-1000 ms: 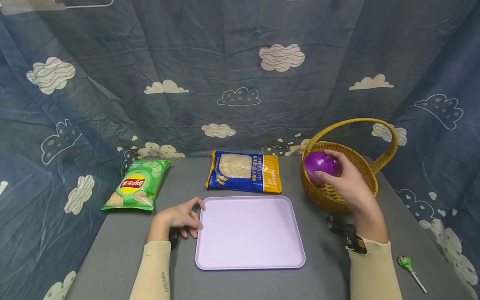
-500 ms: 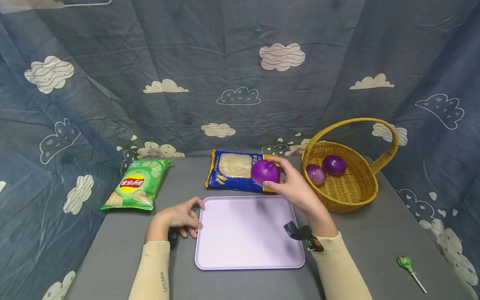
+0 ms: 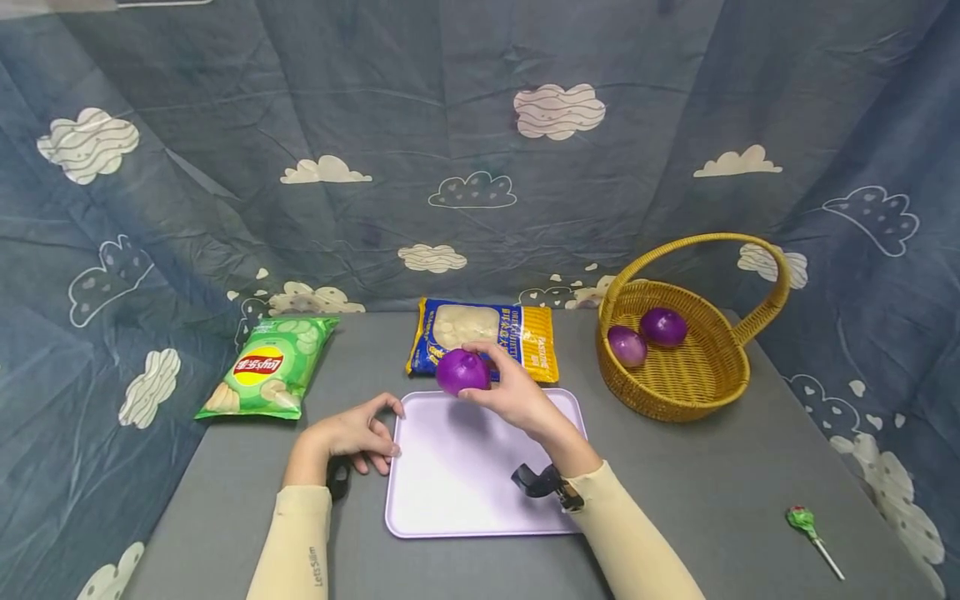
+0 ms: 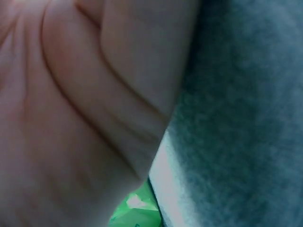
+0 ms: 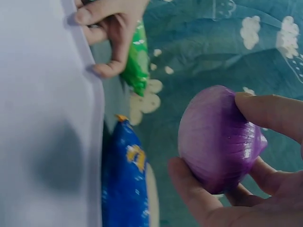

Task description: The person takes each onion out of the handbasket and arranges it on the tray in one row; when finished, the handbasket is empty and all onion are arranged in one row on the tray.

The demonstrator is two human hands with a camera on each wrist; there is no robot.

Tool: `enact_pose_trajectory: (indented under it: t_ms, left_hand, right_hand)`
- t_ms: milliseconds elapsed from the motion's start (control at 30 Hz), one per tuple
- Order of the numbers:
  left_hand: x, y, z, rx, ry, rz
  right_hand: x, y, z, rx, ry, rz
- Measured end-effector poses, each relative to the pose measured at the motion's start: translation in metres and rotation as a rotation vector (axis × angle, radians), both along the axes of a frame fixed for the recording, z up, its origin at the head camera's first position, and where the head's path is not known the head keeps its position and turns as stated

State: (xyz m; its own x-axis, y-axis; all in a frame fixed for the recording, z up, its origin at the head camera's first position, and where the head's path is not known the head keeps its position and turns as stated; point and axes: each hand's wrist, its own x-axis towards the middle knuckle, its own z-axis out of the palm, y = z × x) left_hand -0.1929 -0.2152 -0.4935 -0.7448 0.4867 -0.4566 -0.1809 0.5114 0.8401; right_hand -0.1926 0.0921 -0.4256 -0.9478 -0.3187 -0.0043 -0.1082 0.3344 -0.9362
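Note:
A purple onion [image 3: 462,372] is in my right hand [image 3: 517,400], pinched between thumb and fingers above the back edge of the lilac tray [image 3: 487,492]. In the right wrist view the onion [image 5: 220,139] shows its pointed tip, with the fingers [image 5: 272,113] against its sides. My left hand [image 3: 352,435] rests at the tray's left rim, thumb and forefinger touching it at separate spots. The left wrist view shows mostly the palm [image 4: 80,118]. Two more onions, one paler [image 3: 627,346] and one darker [image 3: 663,327], lie in the wicker basket [image 3: 720,375].
Behind the tray lies a blue and yellow pasta bag [image 3: 536,342]. A green chip bag [image 3: 270,367] lies at the back left. On the right is a lollipop [image 3: 806,529]. A cloud-patterned curtain [image 3: 480,258] stands behind the grey table [image 3: 675,500].
My right hand has lifted an onion out of the basket and carried it left to above the tray's back edge. The left hand keeps its place at the tray rim.

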Motion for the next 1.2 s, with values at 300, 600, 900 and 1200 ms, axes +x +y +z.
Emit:
enact_pose_trajectory:
  t_ms: [300, 600, 900, 1200]
  left_hand:
    - [-0.002, 0.000, -0.003, -0.003, -0.006, 0.000]
    - [-0.003, 0.000, -0.001, 0.001, -0.011, -0.003]
    - [-0.003, -0.001, -0.001, -0.007, -0.018, 0.004]
    - [-0.002, -0.001, -0.001, -0.006, -0.016, 0.000]
  right_hand:
    - [-0.001, -0.031, -0.025, 0.023, 0.022, 0.014]
    - [-0.001, -0.048, -0.055, 0.105, 0.061, 0.072]
    - [-0.001, -0.053, -0.068, 0.123, 0.066, 0.073]
    - [0.001, -0.054, -0.071, 0.127, 0.041, 0.088]
